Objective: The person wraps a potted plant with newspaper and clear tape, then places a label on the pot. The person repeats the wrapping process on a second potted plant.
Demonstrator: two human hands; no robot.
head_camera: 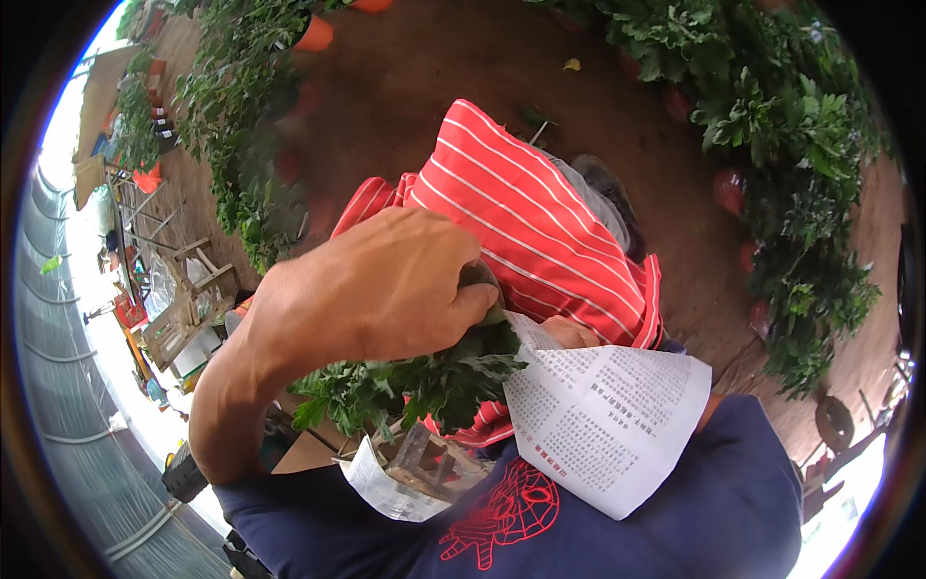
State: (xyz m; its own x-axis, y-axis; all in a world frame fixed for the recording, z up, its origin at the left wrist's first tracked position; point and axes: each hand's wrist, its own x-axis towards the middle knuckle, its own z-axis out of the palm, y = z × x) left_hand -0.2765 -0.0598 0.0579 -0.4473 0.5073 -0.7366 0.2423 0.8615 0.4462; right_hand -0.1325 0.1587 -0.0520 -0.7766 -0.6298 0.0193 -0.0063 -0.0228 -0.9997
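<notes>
My left hand [391, 289] reaches in from the left, back up, with its thumb and fingers closed at the end of a bunch of green leafy stems [434, 376]. A dark brownish piece shows between thumb and fingers; what it is cannot be told. My right hand [571, 333] is mostly hidden behind a sheet of printed white paper [600, 420] and grips it beside the leaves. The paper is bent round the right side of the bunch. Red cloth with white stripes [521, 224] covers my lap. Another printed paper [391, 485] lies below the leaves.
Rows of leafy potted plants stand at left [246, 145] and right [781, 181] on brown earth ground. A wooden stool [188, 311] and cluttered items are at the left, near a translucent plastic greenhouse wall [79, 405]. A shoe [608, 188] is beyond the cloth.
</notes>
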